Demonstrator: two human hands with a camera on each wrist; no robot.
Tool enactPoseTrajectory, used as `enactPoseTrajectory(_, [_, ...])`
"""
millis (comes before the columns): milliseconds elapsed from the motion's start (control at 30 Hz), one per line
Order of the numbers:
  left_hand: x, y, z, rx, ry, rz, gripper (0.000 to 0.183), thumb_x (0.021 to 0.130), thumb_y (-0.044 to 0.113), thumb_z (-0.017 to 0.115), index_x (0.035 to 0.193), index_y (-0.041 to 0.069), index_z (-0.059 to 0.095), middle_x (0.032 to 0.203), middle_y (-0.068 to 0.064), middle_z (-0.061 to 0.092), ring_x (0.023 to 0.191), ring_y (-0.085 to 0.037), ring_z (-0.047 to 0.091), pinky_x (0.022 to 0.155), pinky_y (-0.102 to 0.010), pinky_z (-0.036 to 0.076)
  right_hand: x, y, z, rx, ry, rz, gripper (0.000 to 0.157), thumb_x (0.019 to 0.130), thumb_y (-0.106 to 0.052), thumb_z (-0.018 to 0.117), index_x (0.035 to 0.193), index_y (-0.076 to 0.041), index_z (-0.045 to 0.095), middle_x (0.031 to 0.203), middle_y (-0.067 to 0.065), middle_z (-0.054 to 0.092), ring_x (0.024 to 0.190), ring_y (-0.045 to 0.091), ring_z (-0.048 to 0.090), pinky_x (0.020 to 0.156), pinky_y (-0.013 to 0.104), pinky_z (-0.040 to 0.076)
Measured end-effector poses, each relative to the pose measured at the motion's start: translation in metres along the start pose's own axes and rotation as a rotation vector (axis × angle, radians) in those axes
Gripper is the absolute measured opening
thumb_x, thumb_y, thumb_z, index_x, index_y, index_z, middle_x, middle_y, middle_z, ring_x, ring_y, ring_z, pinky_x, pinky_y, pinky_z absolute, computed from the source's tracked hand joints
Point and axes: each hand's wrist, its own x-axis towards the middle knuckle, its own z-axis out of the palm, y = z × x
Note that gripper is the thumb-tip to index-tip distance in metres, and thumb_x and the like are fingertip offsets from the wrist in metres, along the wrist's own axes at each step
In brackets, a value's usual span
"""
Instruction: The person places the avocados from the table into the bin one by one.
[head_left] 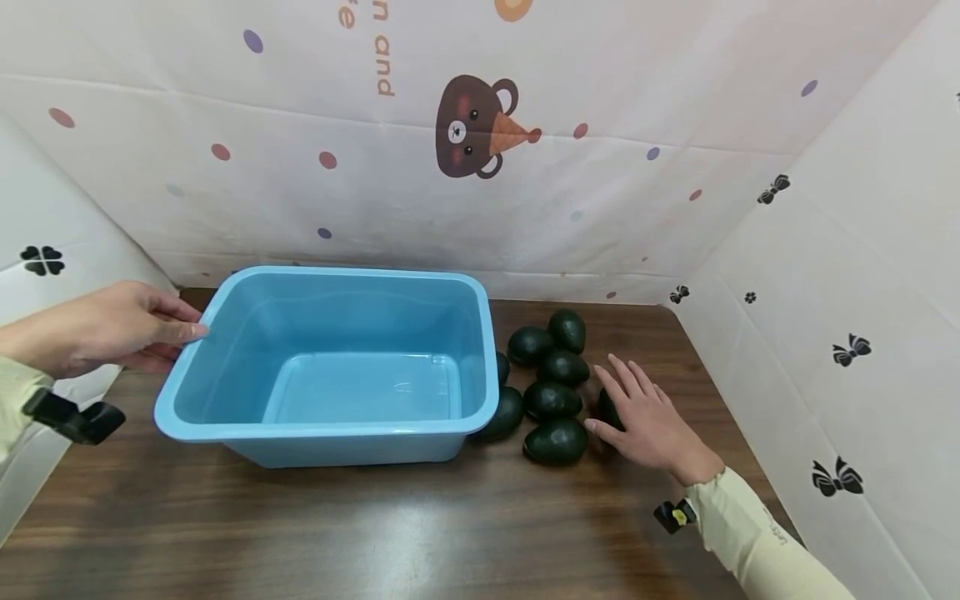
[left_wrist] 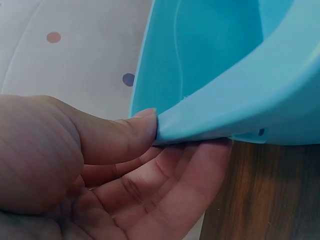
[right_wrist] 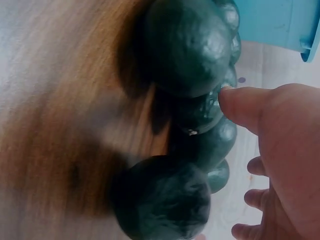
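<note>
One right grip (head_left: 647, 421) palm-down over an avocado (head_left: 609, 410)

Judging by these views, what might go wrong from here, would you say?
The rounded avocado by the right hand might roll if nudged. The other avocados lie close together, so a bump could scatter them. The left hand holds the blue tub only at one side, so a pull might tilt it.
</note>
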Motion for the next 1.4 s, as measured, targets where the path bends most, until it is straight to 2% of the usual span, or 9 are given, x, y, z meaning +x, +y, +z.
enactPoseTrajectory(300, [0.003, -0.002, 0.002, -0.011, -0.008, -0.003, 0.056, 0.109, 0.016, 0.054, 0.143, -0.024, 0.036, 0.104, -0.021, 0.075, 0.084, -0.025, 0.076, 0.079, -0.05, 0.066, 0.0, 0.007, 0.008, -0.01, -0.015, 0.004, 0.082, 0.099, -0.041, 0.069, 0.164, -0.008, 0.03, 0.172, 0.022, 0.019, 0.156, 0.053, 0.02, 0.114, 0.078, 0.032])
enactPoseTrajectory(667, [0.008, -0.005, 0.003, -0.044, -0.049, -0.005, 0.059, 0.109, 0.02, 0.055, 0.144, -0.023, 0.036, 0.103, -0.012, 0.076, 0.088, -0.025, 0.076, 0.082, -0.051, 0.066, 0.002, 0.018, 0.01, -0.01, -0.043, -0.049, 0.089, 0.09, -0.041, 0.08, 0.159, -0.004, 0.037, 0.168, 0.025, 0.028, 0.152, 0.054, 0.026, 0.11, 0.077, 0.038])
enactPoseTrajectory(833, [0.009, -0.003, 0.0, -0.042, -0.049, -0.011, 0.057, 0.11, 0.019, 0.052, 0.144, -0.023, 0.035, 0.102, -0.012, 0.076, 0.088, -0.025, 0.076, 0.081, -0.051, 0.066, 0.002, 0.023, 0.011, 0.035, -0.052, -0.071, 0.091, 0.087, -0.037, 0.084, 0.158, -0.002, 0.039, 0.166, 0.028, 0.029, 0.15, 0.055, 0.029, 0.111, 0.072, 0.041])
enactPoseTrajectory(1000, [0.008, -0.003, -0.001, -0.048, -0.054, -0.012, 0.055, 0.111, 0.017, 0.05, 0.144, -0.024, 0.034, 0.101, -0.012, 0.076, 0.087, -0.025, 0.076, 0.081, -0.051, 0.066, 0.006, 0.026, 0.012, 0.063, -0.078, -0.059, 0.091, 0.085, -0.033, 0.087, 0.157, -0.002, 0.04, 0.165, 0.028, 0.031, 0.149, 0.055, 0.032, 0.109, 0.069, 0.046])
enactPoseTrajectory(1400, [0.009, -0.007, 0.003, -0.043, -0.029, 0.002, 0.056, 0.11, 0.019, 0.051, 0.144, -0.023, 0.036, 0.101, -0.011, 0.075, 0.086, -0.024, 0.075, 0.08, -0.051, 0.066, 0.009, 0.034, 0.019, 0.043, -0.056, -0.042, 0.087, 0.083, -0.031, 0.089, 0.155, -0.005, 0.045, 0.156, 0.024, 0.044, 0.14, 0.048, 0.048, 0.102, 0.062, 0.054])
